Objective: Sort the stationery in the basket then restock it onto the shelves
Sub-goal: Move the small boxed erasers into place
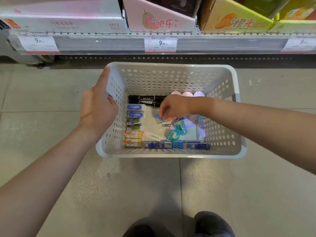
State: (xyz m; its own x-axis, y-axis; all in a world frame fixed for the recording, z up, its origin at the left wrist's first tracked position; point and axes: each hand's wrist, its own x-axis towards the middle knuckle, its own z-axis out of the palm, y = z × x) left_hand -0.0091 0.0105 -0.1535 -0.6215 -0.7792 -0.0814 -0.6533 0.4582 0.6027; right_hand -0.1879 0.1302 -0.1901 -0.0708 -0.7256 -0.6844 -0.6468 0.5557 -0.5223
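A white perforated basket (171, 153) stands on the floor in front of the shelf. My left hand (98, 103) grips its left rim, thumb along the outside. My right hand (172, 107) reaches down into the basket and pinches a small blue item (160, 119) over a clear plastic packet (153, 122). Erasers in blue, green and orange wrappers (134, 124) line the left side. Black markers (145, 100) lie at the back beside pink round lids (187, 94). Teal heart-shaped items (176, 132) and blue sharpeners (177, 144) lie at the front.
The lowest shelf edge (109, 43) with price tags (160, 44) runs across the top, with display boxes (159, 17) on it. Grey floor tiles surround the basket. My dark shoes (212, 224) show at the bottom edge.
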